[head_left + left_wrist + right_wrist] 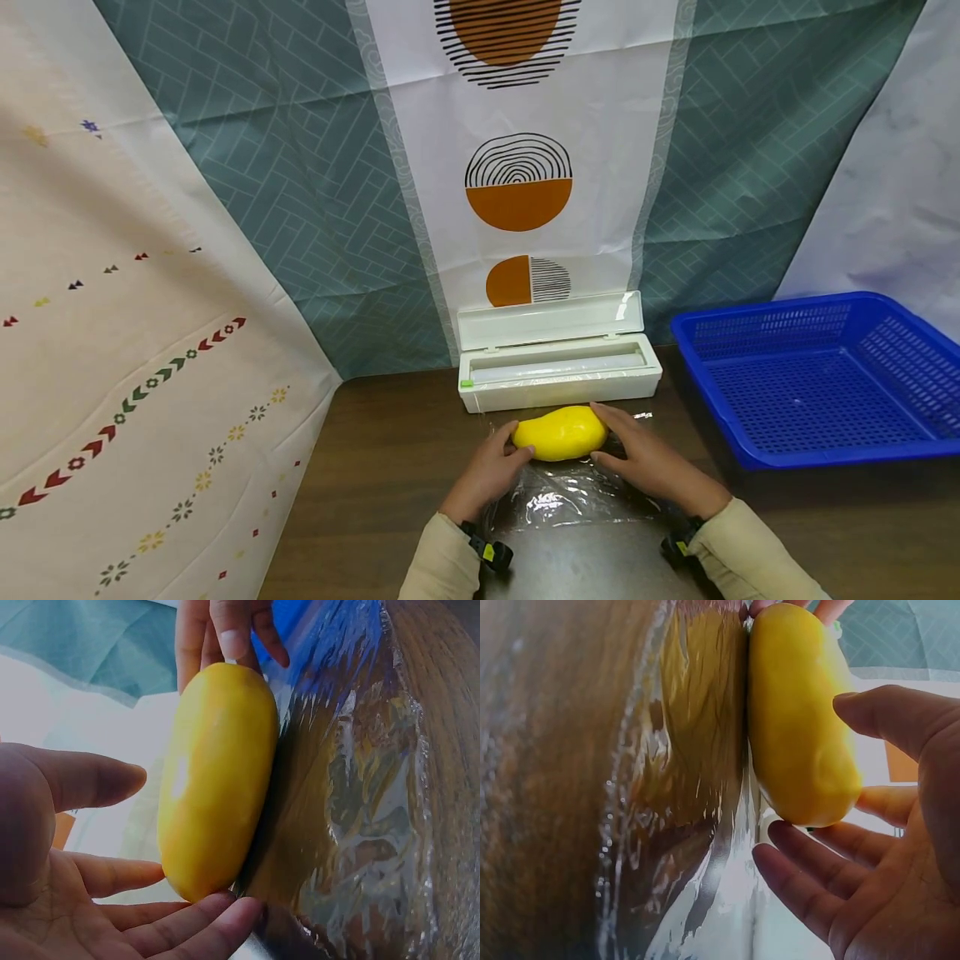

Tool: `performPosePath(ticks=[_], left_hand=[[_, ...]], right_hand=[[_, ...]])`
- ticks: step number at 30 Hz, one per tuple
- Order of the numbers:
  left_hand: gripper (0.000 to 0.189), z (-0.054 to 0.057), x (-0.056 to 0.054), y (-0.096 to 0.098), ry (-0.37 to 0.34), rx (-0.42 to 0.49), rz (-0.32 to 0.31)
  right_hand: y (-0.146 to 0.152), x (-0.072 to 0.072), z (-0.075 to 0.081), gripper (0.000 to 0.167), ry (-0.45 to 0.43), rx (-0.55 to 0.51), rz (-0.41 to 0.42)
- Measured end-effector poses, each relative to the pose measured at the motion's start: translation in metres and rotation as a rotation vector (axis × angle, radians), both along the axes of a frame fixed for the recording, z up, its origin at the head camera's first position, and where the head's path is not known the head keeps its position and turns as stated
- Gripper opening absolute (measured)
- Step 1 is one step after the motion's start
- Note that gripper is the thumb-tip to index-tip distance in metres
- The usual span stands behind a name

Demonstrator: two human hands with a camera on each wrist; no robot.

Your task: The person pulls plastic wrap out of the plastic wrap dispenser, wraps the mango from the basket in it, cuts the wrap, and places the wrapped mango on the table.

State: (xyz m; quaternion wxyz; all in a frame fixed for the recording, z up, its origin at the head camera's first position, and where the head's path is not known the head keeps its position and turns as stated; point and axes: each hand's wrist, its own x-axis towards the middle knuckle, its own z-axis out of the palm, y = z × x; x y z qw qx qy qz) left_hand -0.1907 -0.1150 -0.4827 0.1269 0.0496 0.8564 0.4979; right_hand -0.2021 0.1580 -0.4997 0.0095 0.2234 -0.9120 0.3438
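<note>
A smooth yellow mango (561, 433) lies lengthwise on a sheet of clear cling film (562, 496) on the brown table. My left hand (495, 467) is at its left end; in the left wrist view the fingertips (217, 904) touch that end, with the thumb held off its side. At the other end my right hand (648, 458) has its fingers loosely extended, fingertips right at the mango, as the right wrist view shows. Behind it stands a white cling film dispenser (562, 387), lid raised, with a roll inside.
A blue perforated basket (738, 392) stands to the right. Patterned cloths hang behind the table (375, 467) and along its left side. A greyish, shiny surface (585, 558) lies between my forearms, in front of the film.
</note>
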Motion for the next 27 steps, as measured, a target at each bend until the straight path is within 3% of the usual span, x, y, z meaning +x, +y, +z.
performPosePath(ticks=[11,27], left_hand=[[0.064,0.000,-0.001,-0.002,0.005,0.027,0.042],[0.062,0.015,0.001,-0.017,0.074,0.024,0.087]], right_hand=[[0.002,0.001,0.004,0.076,0.010,-0.008,0.007],[0.008,0.001,0.017,0.076,0.002,0.015,-0.043]])
